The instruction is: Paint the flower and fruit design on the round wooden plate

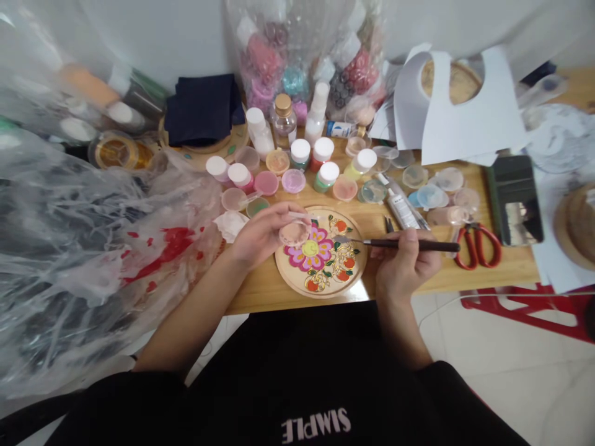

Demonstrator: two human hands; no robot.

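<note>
A round wooden plate [292, 275] painted with a pink flower and orange fruits lies at the table's front edge. My left hand [260, 234] is closed around a small clear cup of pinkish paint [294, 233], held just above the plate's upper left part. My right hand [406, 263] grips a dark-handled palette knife [409, 244] lying level, its metal tip over the plate's upper right near the flower. Both forearms reach in from below.
Small paint pots with white lids [300, 150] and open clear cups [344, 187] crowd the table behind the plate. Red-handled scissors [478, 246] and a phone [515, 198] lie at right. Crumpled plastic bags [93, 248] cover the left side. White paper [465, 118] sits at back right.
</note>
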